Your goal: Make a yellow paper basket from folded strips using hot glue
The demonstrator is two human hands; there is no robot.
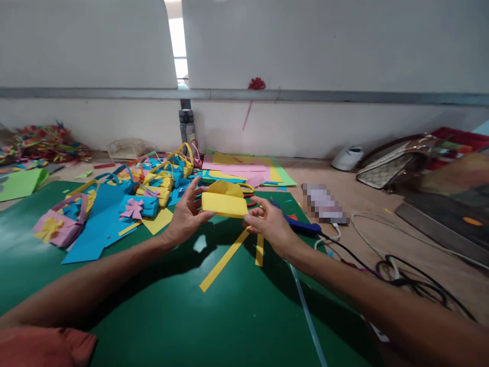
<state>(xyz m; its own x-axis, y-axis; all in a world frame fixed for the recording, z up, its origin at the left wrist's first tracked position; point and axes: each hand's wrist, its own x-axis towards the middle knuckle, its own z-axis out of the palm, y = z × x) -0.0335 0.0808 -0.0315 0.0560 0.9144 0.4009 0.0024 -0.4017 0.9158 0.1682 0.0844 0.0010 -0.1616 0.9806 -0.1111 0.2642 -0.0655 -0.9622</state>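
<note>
Between my two hands, above the green mat [229, 326], is a small yellow paper box [224, 205] with a flap standing up at its back. My left hand [186, 214] grips its left end, thumb in front and fingers behind. At the right end, the fingertips of my right hand [271, 224] pinch the lower corner. Two yellow paper strips [223, 261] lie on the mat below. A blue glue gun [303, 226] rests just beyond my right hand, partly hidden by it, and a clear glue stick [307, 313] runs toward me.
Finished-looking paper baskets with flowers [63, 221] and blue paper sheets [101, 219] crowd the left. Coloured sheets [244, 168] are stacked at the back near a bottle [187, 125]. On the right are a phone [324, 204], tangled cables [412, 280] and a handbag [393, 160].
</note>
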